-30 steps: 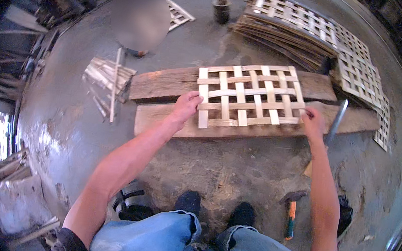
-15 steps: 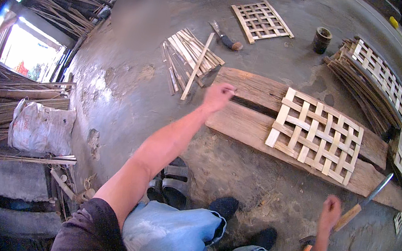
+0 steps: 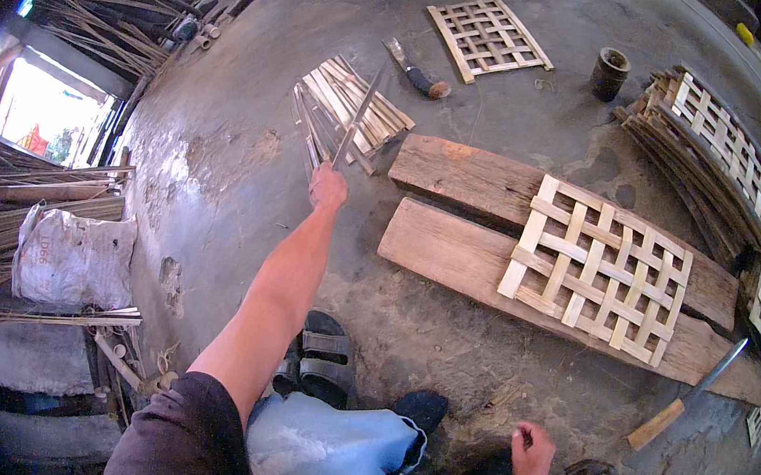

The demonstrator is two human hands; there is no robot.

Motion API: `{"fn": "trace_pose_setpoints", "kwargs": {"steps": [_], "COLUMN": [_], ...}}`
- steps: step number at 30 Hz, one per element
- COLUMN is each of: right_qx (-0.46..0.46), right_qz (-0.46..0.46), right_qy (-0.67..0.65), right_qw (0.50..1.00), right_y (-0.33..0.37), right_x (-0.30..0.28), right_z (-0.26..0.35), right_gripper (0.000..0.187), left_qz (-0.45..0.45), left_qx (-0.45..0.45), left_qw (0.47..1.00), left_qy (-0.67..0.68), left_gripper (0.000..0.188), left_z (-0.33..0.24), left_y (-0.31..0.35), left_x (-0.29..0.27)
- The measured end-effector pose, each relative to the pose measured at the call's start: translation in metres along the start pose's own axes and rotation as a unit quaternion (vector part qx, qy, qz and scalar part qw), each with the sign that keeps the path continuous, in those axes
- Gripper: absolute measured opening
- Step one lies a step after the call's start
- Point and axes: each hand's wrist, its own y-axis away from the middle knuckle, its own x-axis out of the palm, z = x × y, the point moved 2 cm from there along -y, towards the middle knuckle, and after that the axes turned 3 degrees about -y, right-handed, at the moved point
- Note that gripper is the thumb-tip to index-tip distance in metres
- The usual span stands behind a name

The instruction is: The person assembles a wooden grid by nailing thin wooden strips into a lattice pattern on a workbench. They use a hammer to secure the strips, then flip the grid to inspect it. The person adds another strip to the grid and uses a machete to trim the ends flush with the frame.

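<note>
Left hand (image 3: 328, 187) grips one strip (image 3: 357, 123) by its near end, presumably for control; right hand (image 3: 532, 455), half-curled, holds nothing. Woven panel (image 3: 590, 273) lies across paired planks (image 3: 445, 247), seemingly for flat support.

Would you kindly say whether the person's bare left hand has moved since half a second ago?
Yes: from above the left end of the brown wooden planks, the left hand has moved left, to the pale, flat wooden strips.

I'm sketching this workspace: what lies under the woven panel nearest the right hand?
Two wooden beams show through openings in the woven panel and beyond its edges; the parts it covers cannot be seen.
</note>
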Motion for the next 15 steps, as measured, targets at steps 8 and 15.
{"fn": "trace_pose_setpoints", "kwargs": {"steps": [8,15], "right_qx": [-0.227,-0.105], "right_qz": [-0.008,0.023], "right_qy": [-0.049,-0.27], "right_qw": [0.973,0.957], "right_y": [-0.099,-0.116], "right_x": [0.001,0.043], "right_z": [0.128,0.11], "right_gripper": [0.026,0.032], "left_qz": [0.128,0.426], "left_qx": [0.156,0.334], "left_qw": [0.871,0.762], "left_qy": [0.447,0.357], "left_gripper": [0.023,0.029], "left_z": [-0.144,-0.164], "left_y": [0.209,0.326], "left_x": [-0.081,-0.092]}}
